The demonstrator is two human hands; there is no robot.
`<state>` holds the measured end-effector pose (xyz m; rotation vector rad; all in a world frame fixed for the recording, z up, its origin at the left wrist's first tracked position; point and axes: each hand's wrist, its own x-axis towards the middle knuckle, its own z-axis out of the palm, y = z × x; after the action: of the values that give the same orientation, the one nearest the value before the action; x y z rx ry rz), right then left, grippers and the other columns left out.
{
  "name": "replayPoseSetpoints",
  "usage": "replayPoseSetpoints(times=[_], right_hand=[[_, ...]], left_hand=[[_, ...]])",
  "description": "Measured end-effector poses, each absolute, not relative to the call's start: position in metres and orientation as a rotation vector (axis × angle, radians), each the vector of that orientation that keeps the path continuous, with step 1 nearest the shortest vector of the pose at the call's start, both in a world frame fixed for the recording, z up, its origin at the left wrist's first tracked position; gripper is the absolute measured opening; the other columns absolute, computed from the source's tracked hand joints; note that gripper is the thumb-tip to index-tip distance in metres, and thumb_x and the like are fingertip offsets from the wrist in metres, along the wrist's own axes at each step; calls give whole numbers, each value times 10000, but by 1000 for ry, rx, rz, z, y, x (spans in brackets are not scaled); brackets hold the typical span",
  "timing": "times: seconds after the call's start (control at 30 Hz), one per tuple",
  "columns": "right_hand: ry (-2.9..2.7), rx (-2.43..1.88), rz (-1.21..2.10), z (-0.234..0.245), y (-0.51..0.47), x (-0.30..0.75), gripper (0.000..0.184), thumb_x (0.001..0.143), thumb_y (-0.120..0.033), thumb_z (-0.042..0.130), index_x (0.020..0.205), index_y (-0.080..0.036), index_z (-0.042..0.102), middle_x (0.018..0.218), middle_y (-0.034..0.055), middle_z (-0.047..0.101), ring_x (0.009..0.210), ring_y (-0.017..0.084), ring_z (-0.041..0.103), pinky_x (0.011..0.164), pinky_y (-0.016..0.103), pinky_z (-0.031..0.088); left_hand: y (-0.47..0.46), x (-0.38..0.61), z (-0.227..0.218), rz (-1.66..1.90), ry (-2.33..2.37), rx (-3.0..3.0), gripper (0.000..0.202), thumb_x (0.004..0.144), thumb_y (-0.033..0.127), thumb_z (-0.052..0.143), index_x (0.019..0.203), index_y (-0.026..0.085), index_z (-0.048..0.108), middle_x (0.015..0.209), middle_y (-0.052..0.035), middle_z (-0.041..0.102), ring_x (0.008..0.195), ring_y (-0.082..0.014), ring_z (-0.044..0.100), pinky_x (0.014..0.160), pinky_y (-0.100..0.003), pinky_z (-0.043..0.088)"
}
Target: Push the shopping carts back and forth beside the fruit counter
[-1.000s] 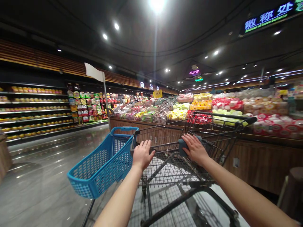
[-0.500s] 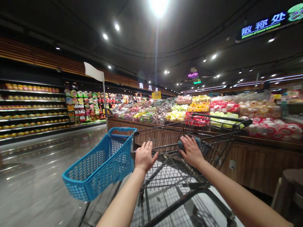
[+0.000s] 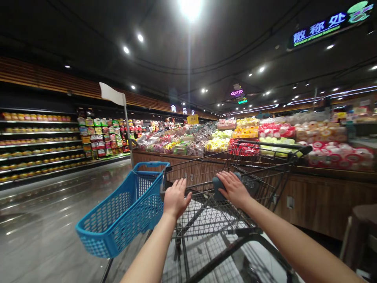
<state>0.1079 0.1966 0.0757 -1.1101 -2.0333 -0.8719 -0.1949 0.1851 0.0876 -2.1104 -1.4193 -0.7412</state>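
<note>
My left hand (image 3: 176,197) lies over the handle bar (image 3: 203,183) of a dark wire shopping cart (image 3: 265,161), fingers draped across the bar near its left end. On the bar's blue-grey grip, my right hand (image 3: 233,188) is curled, fingers wrapped round it. A blue plastic basket (image 3: 123,214) hangs on the cart's left side, and nothing shows inside it. The cart's wire bed below my arms looks bare.
A long wooden bin (image 3: 318,196) piled with bagged sweets and snacks runs along the right, close to the cart's front. Stocked shelves (image 3: 38,145) line the far left wall. A white flag on a pole (image 3: 126,125) rises at the bin's corner. Glossy grey floor (image 3: 53,212) stretches left. A round stool (image 3: 363,232) stands at the right.
The cart and I have rolled slightly forward and leftward along the bin. Both hands stay on the handle, in much the same grip.
</note>
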Motion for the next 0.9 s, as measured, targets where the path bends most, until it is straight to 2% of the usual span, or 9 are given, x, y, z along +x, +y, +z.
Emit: replayPoseSetpoints(times=[0.23,0.47,0.73,0.9], right_hand=[[-1910,-1283,-856,70,203,162,526,946,-454,440,1401,-190,439,1390,94,529,1350,243,404,1179,469,214],[-1723,-1319,-874,62,207,132,518,958,-437,399,1383,-145,446,1355,127,551,1370,295,360,1167,535,174],[-1884,-1168,-801,65,197,63,567,953,-441,425,1449,-170,383,1403,111,520,1383,268,355,1185,511,156],[-1973,-1141,-815,69,196,66,544,957,-418,426,1443,-175,399,1436,92,491,1385,240,355,1190,461,193]], left_hand=[[182,-186,88,-772,-1425,-2111,602,935,468,400,1425,121,448,1459,-131,494,1345,-314,442,991,-468,423],[179,-174,88,-818,-1432,-2097,610,913,486,420,1408,134,476,1445,-132,510,1340,-327,443,977,-475,418],[183,-181,86,-825,-1425,-2089,596,907,463,438,1405,138,480,1449,-135,505,1339,-323,444,993,-470,412],[184,-190,86,-782,-1419,-2107,582,913,429,442,1416,137,462,1453,-127,503,1346,-307,444,1013,-459,412]])
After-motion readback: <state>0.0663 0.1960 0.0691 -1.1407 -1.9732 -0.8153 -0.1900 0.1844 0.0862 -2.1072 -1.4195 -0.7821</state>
